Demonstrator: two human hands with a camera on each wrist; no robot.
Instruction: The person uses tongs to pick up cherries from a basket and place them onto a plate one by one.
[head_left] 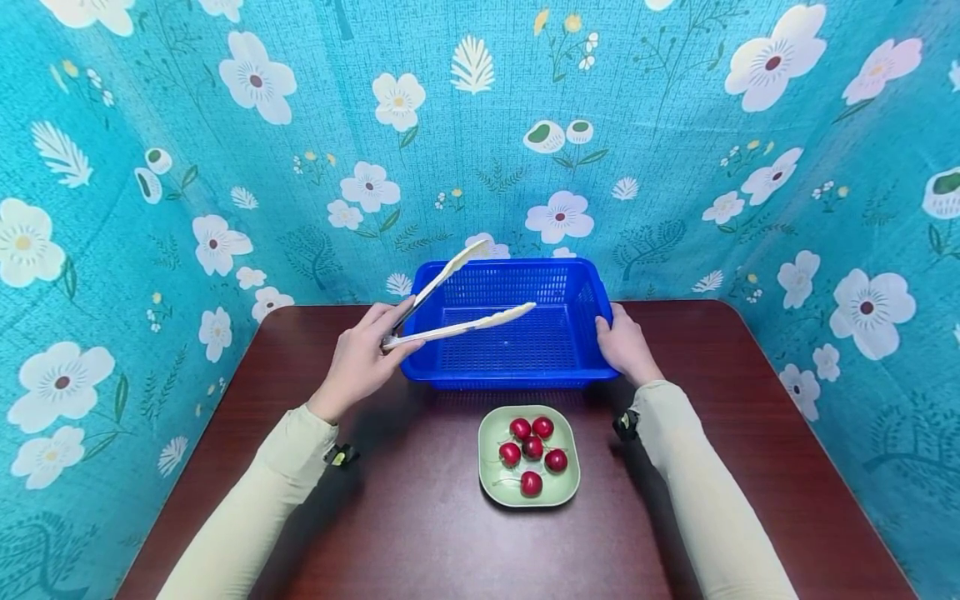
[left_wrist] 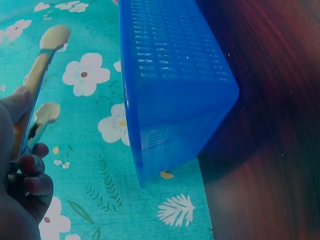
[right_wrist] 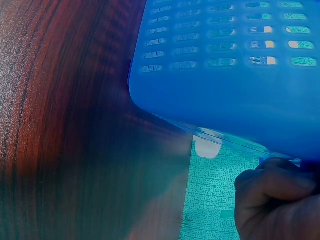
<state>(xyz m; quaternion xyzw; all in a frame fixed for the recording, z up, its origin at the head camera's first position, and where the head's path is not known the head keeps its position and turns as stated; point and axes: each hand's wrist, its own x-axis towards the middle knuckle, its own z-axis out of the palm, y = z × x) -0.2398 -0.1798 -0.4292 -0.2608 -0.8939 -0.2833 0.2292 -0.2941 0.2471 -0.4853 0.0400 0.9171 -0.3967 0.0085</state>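
My left hand (head_left: 365, 357) grips a pair of tongs (head_left: 468, 327) near the hinge, thumb on one arm and fingers on the other. The tongs' arms are spread apart, their pale tips pointing right above a blue plastic basket (head_left: 504, 375). In the left wrist view the tongs (left_wrist: 35, 82) show two rounded cream tips beside the basket wall. My right hand (head_left: 628, 343) holds the basket's right rim, thumb on the inner side; in the right wrist view its curled fingers (right_wrist: 272, 185) are at the rim. The basket has slotted walls and holds nothing visible.
In front of the basket a pale green square plate (head_left: 491, 492) bears several red cherries (head_left: 532, 447) with stems. All this is on a dark reddish wooden table (head_left: 405, 517). A turquoise flowered cloth (head_left: 480, 150) hangs behind the table and along both sides.
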